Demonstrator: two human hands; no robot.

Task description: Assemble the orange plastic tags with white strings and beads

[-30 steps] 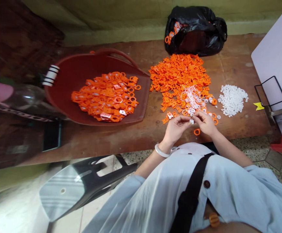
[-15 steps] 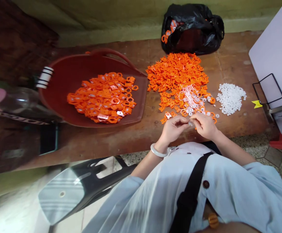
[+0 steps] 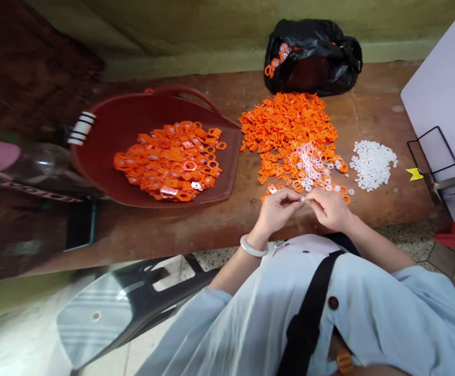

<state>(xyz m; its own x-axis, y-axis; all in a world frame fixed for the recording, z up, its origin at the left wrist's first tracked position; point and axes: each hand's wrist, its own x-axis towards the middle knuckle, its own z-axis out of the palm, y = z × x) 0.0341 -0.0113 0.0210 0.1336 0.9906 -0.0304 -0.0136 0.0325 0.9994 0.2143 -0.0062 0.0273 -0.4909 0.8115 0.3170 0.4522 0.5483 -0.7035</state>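
Observation:
My left hand point(image 3: 275, 211), with a white bangle point(image 3: 254, 246) at its wrist, pinches a small whitish piece point(image 3: 302, 199) between thumb and fingertips. My right hand point(image 3: 328, 210) is closed on the same piece from the other side; its exact kind is too small to tell. Both hands are just above the table's near edge. Beyond them lie white strings point(image 3: 308, 162) in a loose bundle, with small white discs at their ends. A heap of orange plastic parts point(image 3: 290, 117) spreads behind the strings. Right of it is a pile of small white plastic pieces point(image 3: 373, 166).
At left a dark red basket point(image 3: 108, 109) lies tilted, holding orange parts with white inserts. An open black plastic bag point(image 3: 325, 47) sits against the wall. A pale board with a black wire frame point(image 3: 452, 143) stands at right. A grey chair point(image 3: 98, 313) is below the table.
Both hands stay together at the small piece, which now shows more clearly between the fingertips. My right fingers have shifted slightly left. The whole view has tilted a little.

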